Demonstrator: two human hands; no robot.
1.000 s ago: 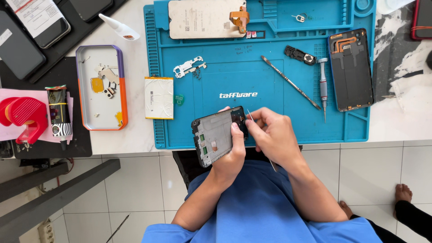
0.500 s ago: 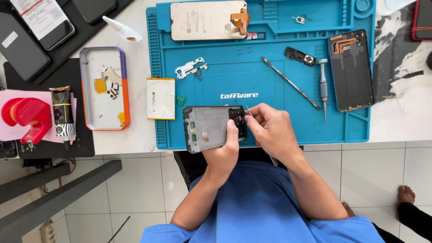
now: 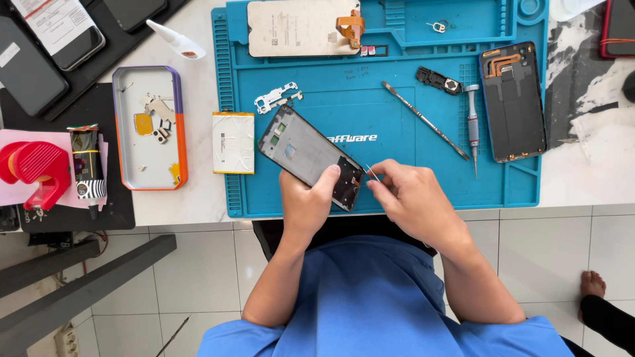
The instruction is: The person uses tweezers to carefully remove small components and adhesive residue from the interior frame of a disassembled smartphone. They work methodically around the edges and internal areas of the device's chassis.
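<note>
Beside blue mat [image 3: 397, 192], phone-case tray [image 3: 180, 132] holds small parts [image 3: 153, 122].

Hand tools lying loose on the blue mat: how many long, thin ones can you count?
2. A metal pry tool lies slanted right of the mat's middle; a small screwdriver lies upright just right of it. The right hand may hide another.

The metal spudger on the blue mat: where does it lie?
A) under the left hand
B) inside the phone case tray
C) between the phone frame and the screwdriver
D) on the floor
C: the metal spudger lies slanted on the blue mat, between the phone frame and the screwdriver.
</note>
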